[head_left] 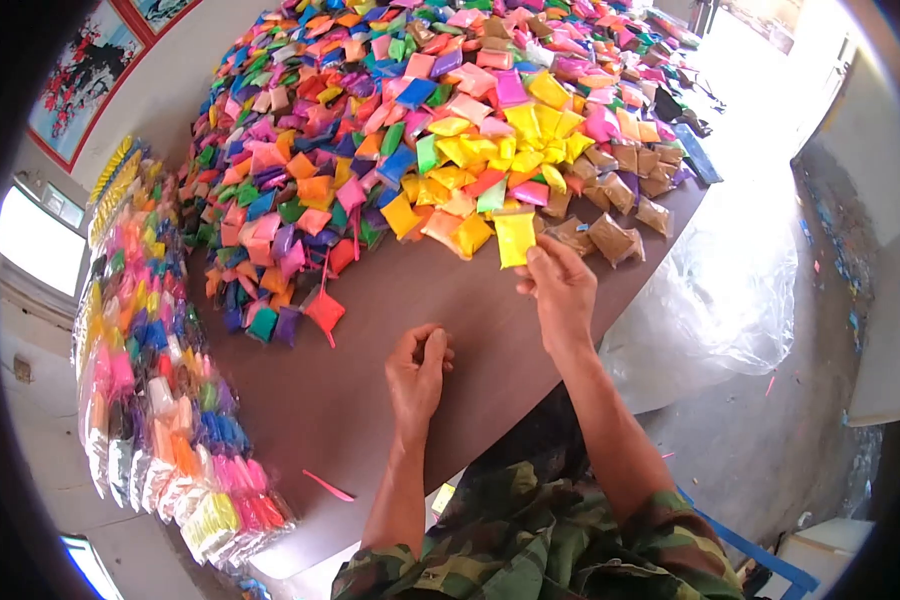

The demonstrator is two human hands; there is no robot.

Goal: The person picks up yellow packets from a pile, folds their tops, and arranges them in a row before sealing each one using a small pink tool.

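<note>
A: Right hand (562,290)?
B: Yellow packet (516,238) pinched at its side edge between thumb and fingers, near the front of the heap (320,130). Most of its face is left uncovered, probably so it can be seen and little of it squeezed.
A: Left hand (417,375)?
B: Fingers curled narrow, thumb laid over them, low by the tabletop (305,400). Whether anything small is tucked inside cannot be told. It seems to be parked near the body, out of the packet's way.
A: Nearby things?
B: Brown packets (612,238) are grouped just beside the right hand, and yellow ones are clustered behind; partial grouping by colour, seemingly. A red packet (325,312) lies apart from the left hand, at the heap's front edge. A pink strip (328,486) is left nearer the table's near edge.
</note>
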